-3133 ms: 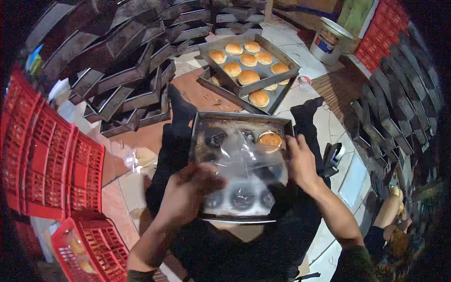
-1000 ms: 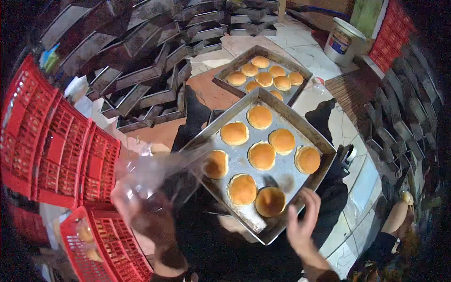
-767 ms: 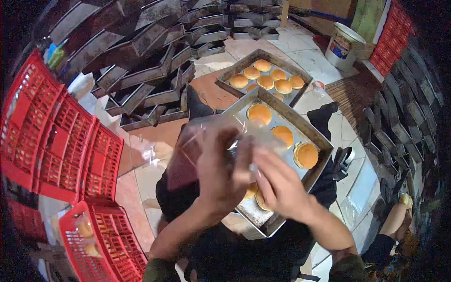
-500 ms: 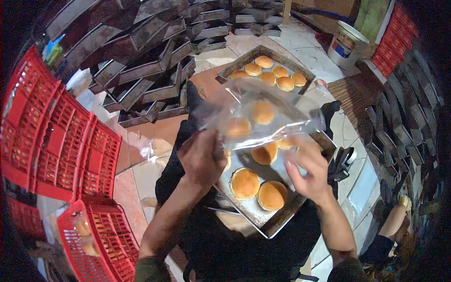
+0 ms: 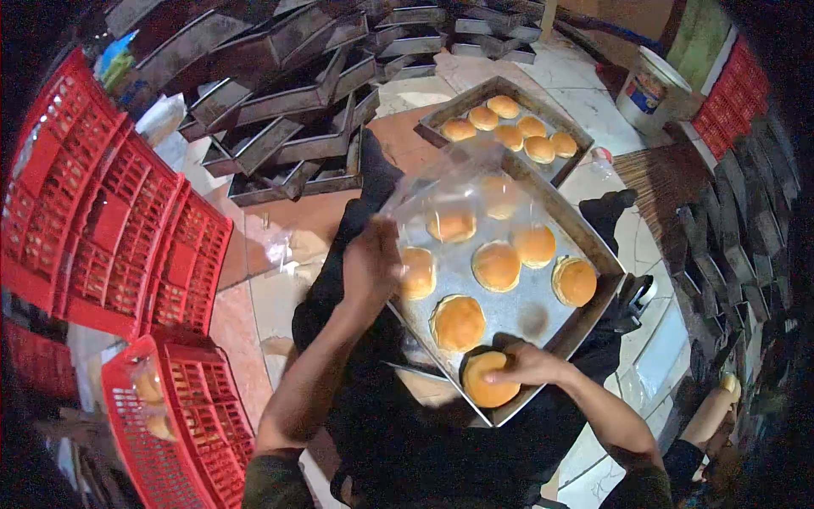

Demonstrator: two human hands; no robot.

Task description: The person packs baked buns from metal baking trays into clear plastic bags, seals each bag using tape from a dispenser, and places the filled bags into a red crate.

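A square metal tray lies tilted across my lap, with several round golden buns on it. My left hand is closed on a clear plastic bag at the tray's left edge. The bag spreads over the upper buns, which show through it. At the tray's near corner my right hand has its fingers round a bun. A dark round mark shows on the tray just above that hand.
Another tray of buns sits on the floor ahead. Stacked empty trays stand at the left and right. Red crates line the left, one holding bagged buns. A bucket stands back right; a co-worker's arm shows at lower right.
The tray with few buns gave way to a fuller one. My left hand first swung out left, then returned with a bag. My right hand has let go of the bag and dropped onto the nearest bun.
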